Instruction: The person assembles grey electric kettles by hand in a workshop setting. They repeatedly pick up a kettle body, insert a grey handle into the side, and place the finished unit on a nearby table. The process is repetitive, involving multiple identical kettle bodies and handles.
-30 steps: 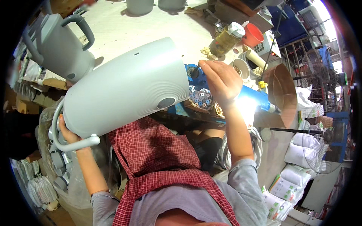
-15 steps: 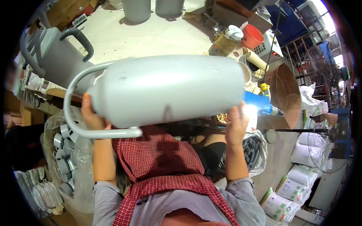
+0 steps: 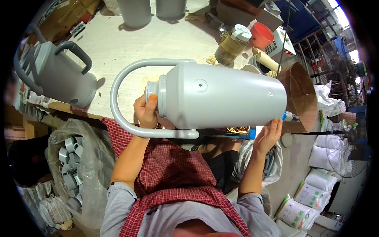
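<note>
Grey jug has shifted right and turned; my left fingers grip its neck from below; my right fingers, outstretched, touch its base's lower edge.

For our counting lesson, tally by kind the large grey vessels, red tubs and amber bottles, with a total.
Large grey vessels: 4 (one held, one at left, two at top)
Red tub: 1
Amber bottle: 1
Total: 6

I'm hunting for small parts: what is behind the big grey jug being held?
Past the held grey jug, small gold-coloured pieces peek out below its lower edge, and part of a brown bin shows beyond its right end. Whatever lies directly behind its body is covered.
</note>
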Demonstrator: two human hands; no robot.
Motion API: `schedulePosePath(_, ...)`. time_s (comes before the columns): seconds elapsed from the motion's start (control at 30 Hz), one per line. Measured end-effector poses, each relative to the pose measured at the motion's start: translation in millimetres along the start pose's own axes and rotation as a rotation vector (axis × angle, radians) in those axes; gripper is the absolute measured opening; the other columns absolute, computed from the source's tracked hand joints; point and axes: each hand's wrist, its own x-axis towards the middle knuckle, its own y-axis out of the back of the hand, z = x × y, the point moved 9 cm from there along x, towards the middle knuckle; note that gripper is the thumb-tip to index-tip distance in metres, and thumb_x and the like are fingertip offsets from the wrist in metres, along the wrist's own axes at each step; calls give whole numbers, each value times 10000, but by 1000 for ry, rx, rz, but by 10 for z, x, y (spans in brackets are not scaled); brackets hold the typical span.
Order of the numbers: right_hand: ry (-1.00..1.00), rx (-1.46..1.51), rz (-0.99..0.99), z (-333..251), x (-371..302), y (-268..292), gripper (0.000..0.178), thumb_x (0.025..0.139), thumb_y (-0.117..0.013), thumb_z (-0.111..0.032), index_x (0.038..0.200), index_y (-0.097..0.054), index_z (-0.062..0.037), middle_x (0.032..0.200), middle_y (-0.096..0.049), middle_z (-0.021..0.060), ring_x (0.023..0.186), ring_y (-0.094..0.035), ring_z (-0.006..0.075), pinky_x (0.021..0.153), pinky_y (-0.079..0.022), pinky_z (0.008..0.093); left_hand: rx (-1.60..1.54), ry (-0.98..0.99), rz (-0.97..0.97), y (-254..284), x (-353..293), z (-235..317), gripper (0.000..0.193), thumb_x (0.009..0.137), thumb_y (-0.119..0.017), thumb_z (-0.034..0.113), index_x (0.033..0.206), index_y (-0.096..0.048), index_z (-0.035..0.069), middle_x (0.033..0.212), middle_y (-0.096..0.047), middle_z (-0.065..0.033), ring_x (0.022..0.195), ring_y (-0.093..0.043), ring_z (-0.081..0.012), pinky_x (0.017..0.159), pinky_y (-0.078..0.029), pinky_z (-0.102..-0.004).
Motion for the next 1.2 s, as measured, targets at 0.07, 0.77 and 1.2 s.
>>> schedulePosePath(0.07, -6, 13, -57, 27, -13, 5, 191, 976, -530, -155, 1092, -534, -4, 890, -530, -21, 744, -414, 24, 658, -335, 174, -2, 26, 40, 50, 2, -59, 411, 938, -565, 348, 779, -605, -29, 667, -535, 6, 618, -436, -66, 556, -346, -229)
schedulePosePath(0.77, 48, -9, 111, -10, 64, 241, 261, 961, -551, -121, 1158, -539, 51, 1030, -611, 46, 846, -545, 64, 734, -436, 211, 90, -22, 75, -97, 38, -72, 471, 969, -469, 323, 591, -528, 49, 540, -499, -5, 488, -413, -74, 451, -313, -255)
schedulePosePath(1.2, 45, -6, 35, -53, 57, 45, 230, 967, -543, -133, 1122, -564, 35, 1005, -599, 33, 888, -534, 88, 831, -410, 214, 153, 12, 42, 25, 31, -57, 483, 982, -438, 338, 685, -589, -12, 619, -569, -32, 551, -488, -95, 510, -387, -258)
